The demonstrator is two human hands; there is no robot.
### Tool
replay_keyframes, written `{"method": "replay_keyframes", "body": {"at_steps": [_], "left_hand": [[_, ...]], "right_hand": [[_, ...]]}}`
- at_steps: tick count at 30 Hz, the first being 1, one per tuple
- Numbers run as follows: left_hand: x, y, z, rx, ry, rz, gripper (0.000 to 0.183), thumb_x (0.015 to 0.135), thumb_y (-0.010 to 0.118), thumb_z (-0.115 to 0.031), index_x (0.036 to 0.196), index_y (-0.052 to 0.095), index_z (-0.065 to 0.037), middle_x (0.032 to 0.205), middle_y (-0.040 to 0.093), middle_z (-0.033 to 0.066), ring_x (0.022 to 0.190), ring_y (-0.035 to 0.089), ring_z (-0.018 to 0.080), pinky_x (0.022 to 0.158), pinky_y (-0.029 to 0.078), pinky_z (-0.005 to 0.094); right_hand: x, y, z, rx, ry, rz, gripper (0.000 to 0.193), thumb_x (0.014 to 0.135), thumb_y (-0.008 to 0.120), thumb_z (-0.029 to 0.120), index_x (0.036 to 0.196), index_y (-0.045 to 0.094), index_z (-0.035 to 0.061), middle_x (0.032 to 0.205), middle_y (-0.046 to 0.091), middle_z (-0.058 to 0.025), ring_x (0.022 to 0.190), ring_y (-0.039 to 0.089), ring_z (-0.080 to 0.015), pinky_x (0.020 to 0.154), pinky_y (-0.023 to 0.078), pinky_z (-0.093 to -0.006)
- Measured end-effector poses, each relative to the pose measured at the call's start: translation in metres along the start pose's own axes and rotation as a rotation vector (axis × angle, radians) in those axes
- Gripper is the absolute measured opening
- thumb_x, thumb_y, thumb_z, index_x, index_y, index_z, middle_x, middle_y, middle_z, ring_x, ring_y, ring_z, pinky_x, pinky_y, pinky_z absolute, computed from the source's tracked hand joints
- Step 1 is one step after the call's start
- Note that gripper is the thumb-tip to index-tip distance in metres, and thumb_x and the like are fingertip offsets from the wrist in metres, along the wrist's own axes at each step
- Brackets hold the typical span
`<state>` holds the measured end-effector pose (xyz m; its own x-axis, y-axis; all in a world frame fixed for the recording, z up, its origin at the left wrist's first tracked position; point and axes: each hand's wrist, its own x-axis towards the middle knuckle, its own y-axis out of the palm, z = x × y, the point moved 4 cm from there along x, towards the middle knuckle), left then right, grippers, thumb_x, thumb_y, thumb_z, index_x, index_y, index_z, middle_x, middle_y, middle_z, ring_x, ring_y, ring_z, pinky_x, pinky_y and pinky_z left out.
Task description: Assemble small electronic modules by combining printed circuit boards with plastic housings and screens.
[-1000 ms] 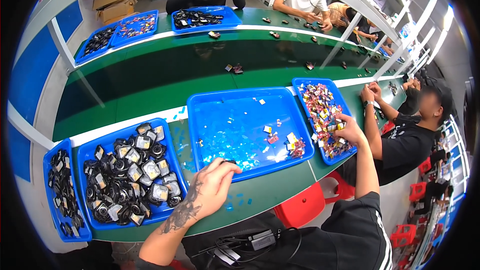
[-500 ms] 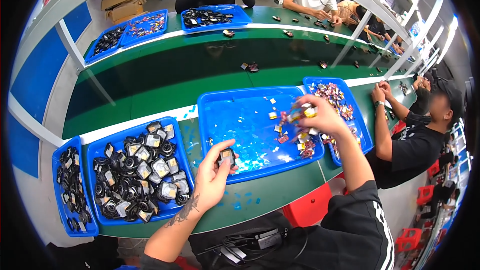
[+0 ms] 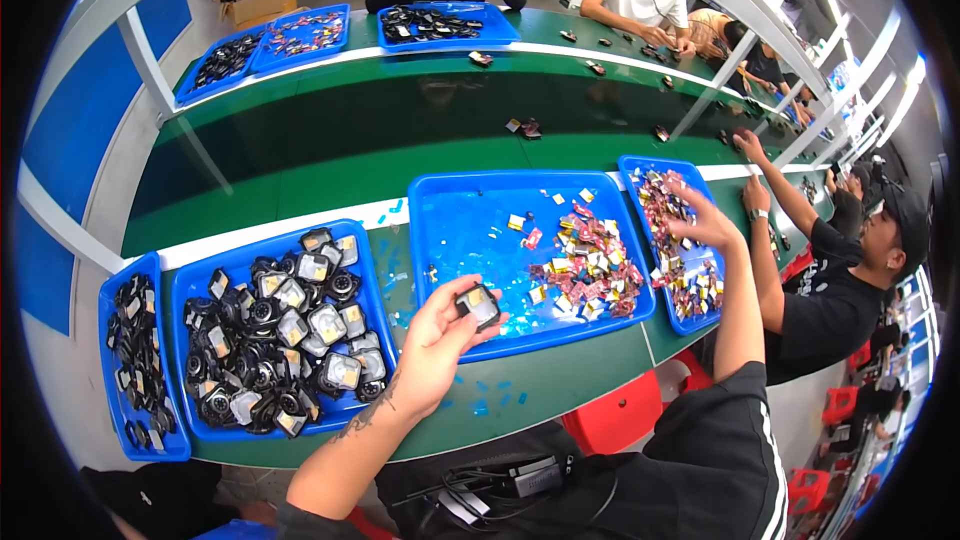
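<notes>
My left hand [image 3: 435, 350] holds a black square watch case [image 3: 479, 306] with a clear-grey face between thumb and fingers, at the front edge of a wide blue tray [image 3: 425, 202]. On the tray's right side lies a heap of small red, yellow and white parts [image 3: 590, 265], with a few strays around it. Fingers spread, my right hand [image 3: 712, 225] hovers over a narrower blue tray [image 3: 628, 172] to the right, with nothing visible in it. More of the same small parts [image 3: 697, 290] fill that tray.
At left, a blue tray [image 3: 180, 315] is heaped with black watch cases [image 3: 265, 325], beside a narrow tray of similar pieces [image 3: 140, 350]. Beyond runs a green conveyor belt [image 3: 330, 155] with scattered parts. Co-workers sit opposite and at right [image 3: 840, 270]. White frame posts [image 3: 150, 70] stand around.
My right hand has let go of a handful of small parts over the wide tray, where the heap is larger, and moved right. My left hand has shifted slightly right with the watch case.
</notes>
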<state>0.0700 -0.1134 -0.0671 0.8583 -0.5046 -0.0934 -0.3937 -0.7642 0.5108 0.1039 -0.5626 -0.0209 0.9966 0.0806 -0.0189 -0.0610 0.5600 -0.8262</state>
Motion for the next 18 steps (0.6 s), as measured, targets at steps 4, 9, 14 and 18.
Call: {"method": "replay_keyframes", "body": {"at_steps": [4, 9, 14, 18], "left_hand": [[0.004, 0.001, 0.001, -0.181, -0.032, 0.041, 0.044, 0.096, 0.049, -0.001, 0.138, 0.038, -0.001, 0.131, 0.053, 0.0183, 0.119, 0.057, 0.0321, 0.104, 0.046, 0.0408], [0.0, -0.001, 0.0, -0.232, -0.035, 0.024, 0.04, 0.095, 0.05, 0.001, 0.134, 0.039, -0.001, 0.133, 0.052, 0.0217, 0.12, 0.057, 0.0334, 0.106, 0.046, 0.0413], [0.001, -0.001, -0.003, -0.208, -0.04, 0.02, 0.038, 0.095, 0.049, 0.002, 0.131, 0.039, -0.001, 0.131, 0.053, 0.0222, 0.119, 0.057, 0.0344, 0.105, 0.046, 0.0415], [0.002, -0.003, 0.0, -0.237, -0.048, -0.063, 0.037, 0.095, 0.048, 0.001, 0.131, 0.037, -0.001, 0.129, 0.054, 0.0225, 0.119, 0.056, 0.0356, 0.105, 0.046, 0.0418]], "right_hand": [[-0.02, 0.011, -0.017, -0.031, 0.089, 0.121, 0.087, 0.063, 0.087, 0.021, 0.14, 0.049, 0.0129, 0.139, 0.05, -0.0109, 0.135, 0.039, -0.0271, 0.114, 0.029, -0.0393], [-0.027, 0.02, 0.0, 0.087, 0.096, 0.051, 0.048, 0.065, 0.078, 0.005, 0.109, 0.06, 0.0062, 0.11, 0.06, -0.003, 0.1, 0.056, -0.0138, 0.089, 0.047, -0.0295], [-0.038, 0.022, -0.011, 0.388, 0.209, -0.007, 0.034, 0.069, 0.073, -0.005, 0.098, 0.058, 0.0052, 0.088, 0.061, 0.0016, 0.08, 0.06, -0.0072, 0.07, 0.05, -0.0223], [-0.039, 0.01, -0.005, 0.663, 0.148, -0.135, 0.033, 0.071, 0.07, -0.008, 0.098, 0.056, 0.0064, 0.086, 0.062, 0.002, 0.073, 0.061, -0.0067, 0.063, 0.049, -0.0203]]}}
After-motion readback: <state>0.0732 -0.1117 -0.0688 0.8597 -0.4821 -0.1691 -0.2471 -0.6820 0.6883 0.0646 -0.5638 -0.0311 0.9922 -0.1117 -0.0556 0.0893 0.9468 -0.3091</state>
